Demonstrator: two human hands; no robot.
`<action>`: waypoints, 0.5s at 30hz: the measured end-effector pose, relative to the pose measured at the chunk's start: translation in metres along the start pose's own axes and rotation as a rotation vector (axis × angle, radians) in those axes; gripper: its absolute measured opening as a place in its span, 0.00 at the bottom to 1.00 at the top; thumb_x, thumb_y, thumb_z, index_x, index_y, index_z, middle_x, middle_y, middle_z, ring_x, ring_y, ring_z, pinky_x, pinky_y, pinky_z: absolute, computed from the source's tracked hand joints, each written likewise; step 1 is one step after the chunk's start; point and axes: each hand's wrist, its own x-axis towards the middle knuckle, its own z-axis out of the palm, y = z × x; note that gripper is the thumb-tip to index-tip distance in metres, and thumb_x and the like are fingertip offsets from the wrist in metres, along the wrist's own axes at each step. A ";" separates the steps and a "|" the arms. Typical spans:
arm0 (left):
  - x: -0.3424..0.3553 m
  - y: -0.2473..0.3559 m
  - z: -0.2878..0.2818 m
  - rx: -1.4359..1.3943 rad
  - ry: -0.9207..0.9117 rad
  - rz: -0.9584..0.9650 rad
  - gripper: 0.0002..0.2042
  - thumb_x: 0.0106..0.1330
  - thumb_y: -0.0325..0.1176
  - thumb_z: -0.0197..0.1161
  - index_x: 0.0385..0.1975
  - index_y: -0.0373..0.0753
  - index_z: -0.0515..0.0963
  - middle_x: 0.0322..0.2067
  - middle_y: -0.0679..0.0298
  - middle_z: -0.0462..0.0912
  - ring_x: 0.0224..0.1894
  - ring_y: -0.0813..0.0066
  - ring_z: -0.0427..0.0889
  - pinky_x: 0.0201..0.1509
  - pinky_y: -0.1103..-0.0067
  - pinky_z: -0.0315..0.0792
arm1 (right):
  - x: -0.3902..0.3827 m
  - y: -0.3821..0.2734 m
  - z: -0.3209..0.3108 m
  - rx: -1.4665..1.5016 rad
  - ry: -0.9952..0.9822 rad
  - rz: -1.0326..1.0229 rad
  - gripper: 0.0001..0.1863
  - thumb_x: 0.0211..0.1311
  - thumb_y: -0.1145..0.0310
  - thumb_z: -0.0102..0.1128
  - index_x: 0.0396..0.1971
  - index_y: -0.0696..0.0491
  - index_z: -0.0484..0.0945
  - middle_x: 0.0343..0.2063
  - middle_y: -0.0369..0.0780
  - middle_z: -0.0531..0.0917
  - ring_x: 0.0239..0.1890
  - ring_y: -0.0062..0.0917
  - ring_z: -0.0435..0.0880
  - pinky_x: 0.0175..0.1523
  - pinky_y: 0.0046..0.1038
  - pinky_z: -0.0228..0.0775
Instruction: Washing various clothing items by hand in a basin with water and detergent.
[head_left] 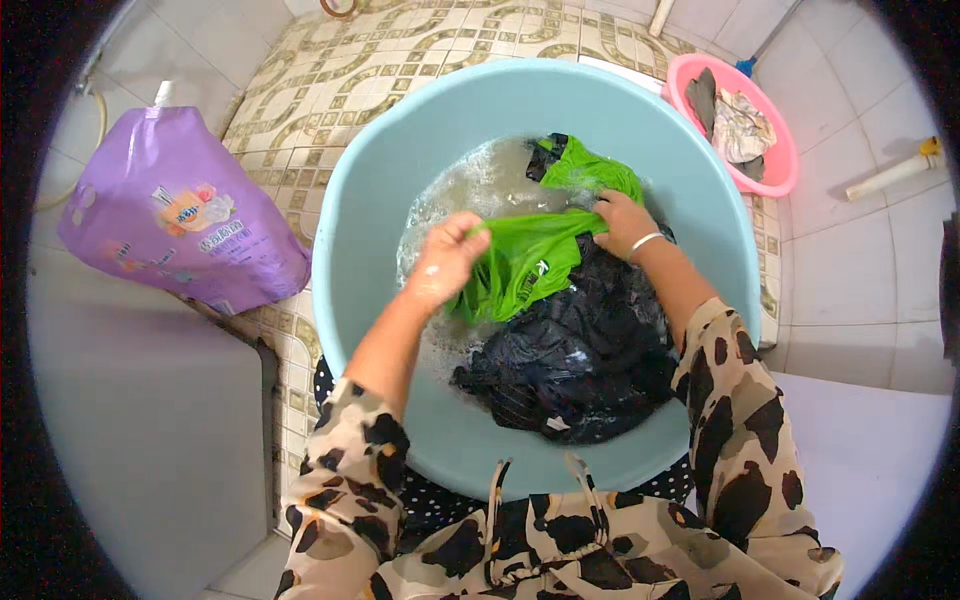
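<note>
A large light-blue basin (410,130) holds cloudy, sudsy water. Wet bright-green cloth with black parts, apparently a garment (525,265), is stretched between my two hands over the water. My left hand (445,260) is closed on its left end, with foam on the back of the hand. Farther right, my right hand (622,222) grips the green cloth near where it meets black fabric; a white band circles that wrist. Dark wet clothing (580,360) lies bunched in the basin below my hands. Where the green piece joins the dark heap cannot be made out.
A purple spouted detergent pouch (180,205) stands left of the basin on patterned tiles (400,60). At the far right sits a pink basin (780,125) with some crumpled cloths. A grey box-like surface (150,420) is at the left; a pipe (885,175) juts from the right wall.
</note>
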 end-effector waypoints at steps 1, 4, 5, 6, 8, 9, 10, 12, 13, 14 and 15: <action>-0.005 0.017 -0.013 -0.251 0.021 -0.035 0.04 0.57 0.31 0.52 0.24 0.38 0.72 0.25 0.65 0.76 0.30 0.75 0.75 0.35 0.78 0.69 | 0.004 -0.002 -0.013 0.029 -0.175 0.071 0.17 0.40 0.69 0.58 0.36 0.55 0.75 0.34 0.46 0.77 0.41 0.41 0.74 0.50 0.35 0.63; -0.009 0.043 -0.043 -0.823 -0.060 -0.025 0.02 0.56 0.27 0.52 0.24 0.39 0.70 0.23 0.66 0.75 0.29 0.77 0.74 0.34 0.80 0.70 | -0.002 0.012 -0.036 0.233 -0.296 0.131 0.17 0.40 0.65 0.60 0.33 0.54 0.76 0.30 0.42 0.79 0.37 0.40 0.77 0.49 0.33 0.64; -0.009 0.046 -0.053 -0.818 -0.051 -0.025 0.02 0.56 0.27 0.52 0.24 0.39 0.70 0.23 0.66 0.75 0.29 0.77 0.74 0.34 0.80 0.70 | -0.002 0.009 -0.048 0.686 -0.350 0.170 0.18 0.40 0.65 0.60 0.34 0.55 0.75 0.32 0.42 0.79 0.37 0.36 0.77 0.48 0.31 0.65; -0.006 0.052 -0.059 -0.934 -0.043 -0.016 0.01 0.56 0.27 0.52 0.24 0.38 0.70 0.23 0.65 0.75 0.29 0.77 0.74 0.34 0.79 0.70 | -0.002 0.005 -0.070 1.127 -0.391 0.211 0.19 0.40 0.65 0.61 0.36 0.55 0.75 0.34 0.41 0.79 0.37 0.32 0.77 0.47 0.29 0.65; 0.004 0.047 -0.063 -1.048 -0.031 -0.029 0.01 0.56 0.27 0.52 0.24 0.38 0.70 0.24 0.65 0.75 0.28 0.76 0.74 0.35 0.79 0.71 | 0.008 -0.027 -0.107 1.413 -0.258 0.218 0.19 0.41 0.65 0.60 0.36 0.55 0.74 0.35 0.39 0.79 0.37 0.28 0.77 0.46 0.27 0.65; 0.010 0.047 -0.067 -0.981 0.067 -0.040 0.01 0.55 0.27 0.53 0.24 0.38 0.70 0.25 0.64 0.75 0.28 0.76 0.74 0.35 0.78 0.71 | 0.014 -0.040 -0.119 1.683 -0.107 0.211 0.19 0.42 0.65 0.59 0.37 0.56 0.74 0.36 0.38 0.78 0.37 0.24 0.76 0.45 0.25 0.65; 0.017 0.049 -0.073 -0.904 0.171 -0.047 0.02 0.55 0.27 0.53 0.24 0.38 0.70 0.25 0.64 0.75 0.28 0.76 0.74 0.35 0.78 0.71 | 0.023 -0.031 -0.103 1.686 -0.109 0.199 0.19 0.42 0.65 0.59 0.37 0.56 0.74 0.36 0.38 0.78 0.37 0.24 0.76 0.45 0.25 0.65; 0.033 0.009 -0.074 -0.870 0.187 -0.041 0.04 0.55 0.29 0.54 0.29 0.37 0.71 0.27 0.62 0.76 0.31 0.75 0.75 0.37 0.79 0.71 | 0.048 -0.006 -0.053 1.359 0.126 0.263 0.17 0.47 0.64 0.57 0.38 0.55 0.73 0.35 0.36 0.77 0.38 0.20 0.74 0.45 0.24 0.65; 0.040 -0.017 -0.067 -0.654 0.308 -0.126 0.09 0.56 0.31 0.55 0.34 0.35 0.71 0.31 0.59 0.76 0.34 0.72 0.75 0.41 0.78 0.70 | 0.064 -0.036 -0.066 1.770 -0.132 0.242 0.16 0.52 0.60 0.54 0.38 0.54 0.73 0.38 0.40 0.77 0.42 0.25 0.74 0.49 0.27 0.63; 0.051 -0.031 -0.052 -0.422 0.401 -0.193 0.13 0.56 0.33 0.55 0.39 0.33 0.70 0.35 0.57 0.77 0.37 0.69 0.76 0.44 0.77 0.69 | 0.066 -0.018 -0.042 1.557 -0.085 0.338 0.18 0.52 0.58 0.54 0.39 0.56 0.73 0.40 0.42 0.76 0.45 0.28 0.73 0.51 0.27 0.62; 0.064 -0.056 -0.038 -0.261 0.377 -0.184 0.17 0.56 0.34 0.56 0.44 0.32 0.68 0.39 0.55 0.75 0.42 0.66 0.74 0.47 0.76 0.67 | 0.072 0.002 -0.010 1.320 -0.041 0.436 0.20 0.53 0.56 0.53 0.39 0.57 0.73 0.42 0.45 0.75 0.47 0.31 0.72 0.53 0.27 0.61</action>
